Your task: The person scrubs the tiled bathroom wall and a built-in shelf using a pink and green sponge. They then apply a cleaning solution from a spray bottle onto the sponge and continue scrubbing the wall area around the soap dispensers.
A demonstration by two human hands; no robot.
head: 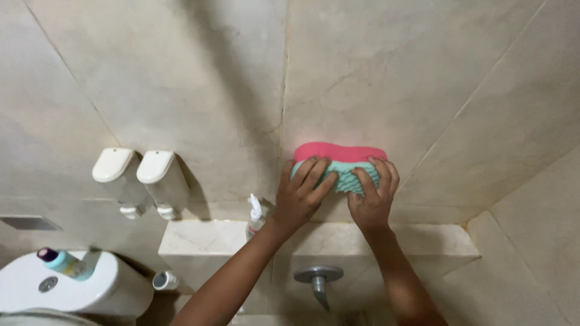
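Fingers [314, 172] of our left hand [299, 199] and right hand [371, 196] clamp a pink-and-teal sponge [341, 154] against the tiled wall [362, 72], above the ledge [435, 238].

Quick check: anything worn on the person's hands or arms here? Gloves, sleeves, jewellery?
Nothing visible. The left hand and right hand are bare, with no gloves, and no rings or watch that I can make out. Both forearms are uncovered down to the frame's bottom edge; no sleeve shows.
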